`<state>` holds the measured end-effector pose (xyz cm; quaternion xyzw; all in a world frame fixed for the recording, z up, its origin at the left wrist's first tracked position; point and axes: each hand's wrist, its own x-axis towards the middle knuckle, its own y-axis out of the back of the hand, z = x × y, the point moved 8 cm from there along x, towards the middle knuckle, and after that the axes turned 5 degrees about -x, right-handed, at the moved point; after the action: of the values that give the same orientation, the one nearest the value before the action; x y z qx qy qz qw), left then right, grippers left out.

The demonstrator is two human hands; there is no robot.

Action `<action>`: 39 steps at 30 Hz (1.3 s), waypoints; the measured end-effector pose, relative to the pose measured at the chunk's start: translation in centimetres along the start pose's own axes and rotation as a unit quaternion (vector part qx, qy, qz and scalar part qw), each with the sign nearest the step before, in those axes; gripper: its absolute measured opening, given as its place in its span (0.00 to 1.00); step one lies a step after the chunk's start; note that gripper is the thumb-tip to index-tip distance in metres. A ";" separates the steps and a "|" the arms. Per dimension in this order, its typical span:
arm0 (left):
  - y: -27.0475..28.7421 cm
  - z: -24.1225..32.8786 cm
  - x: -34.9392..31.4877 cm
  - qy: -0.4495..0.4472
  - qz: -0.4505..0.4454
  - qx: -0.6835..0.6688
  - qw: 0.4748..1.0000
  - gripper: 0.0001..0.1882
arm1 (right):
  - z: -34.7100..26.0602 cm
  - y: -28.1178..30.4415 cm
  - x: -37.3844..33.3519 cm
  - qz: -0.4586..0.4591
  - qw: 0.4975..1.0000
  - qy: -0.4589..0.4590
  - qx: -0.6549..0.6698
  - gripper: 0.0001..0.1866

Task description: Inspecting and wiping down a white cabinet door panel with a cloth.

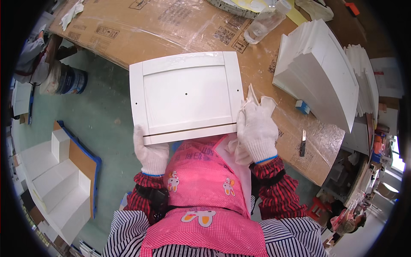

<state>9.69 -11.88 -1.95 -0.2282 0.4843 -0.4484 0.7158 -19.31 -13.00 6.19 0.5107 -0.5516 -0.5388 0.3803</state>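
A white framed panel (184, 96), like a drawer front or small door, lies tilted before me over the edge of the cardboard-covered table. It has three small dark holes and a groove along its near side. My left hand (150, 150), in a white knit glove, grips the near left corner, thumb on top and fingers hidden beneath. At the right edge is my gloved right hand (259, 130), closed around a white cloth (268, 104) whose ends stick out above and below the hand. The cloth and hand touch the panel's edge.
Stacked white panels (319, 70) stand on the table's right, near a small blue box (302, 106) and a dark-handled blade (303, 143). A clear bottle (267, 23) stands at the back. White boxes (68, 184) and a bucket (72, 80) are at left, near another person (32, 62).
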 end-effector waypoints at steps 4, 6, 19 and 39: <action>1.6 1.5 2.0 -0.055 0.041 0.048 0.997 0.33 | -2.6 -1.7 -3.7 -0.010 0.996 0.053 -0.074 0.15; -0.6 1.4 1.9 -0.050 0.008 0.035 0.998 0.36 | -1.0 -3.8 -5.1 0.050 0.998 0.043 -0.016 0.16; -2.4 -12.0 -4.0 0.286 -0.176 0.081 0.939 0.32 | -3.1 0.0 -2.5 -0.047 0.997 0.055 0.017 0.16; -1.1 -13.8 -1.9 0.206 -0.104 0.365 0.902 0.20 | -2.9 -3.3 5.9 0.138 0.987 0.052 -0.067 0.16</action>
<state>-3.39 -9.28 -6.09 0.0978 0.3970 -0.7027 0.5822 -17.12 -19.00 2.51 0.4305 -0.5586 -0.4900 0.5124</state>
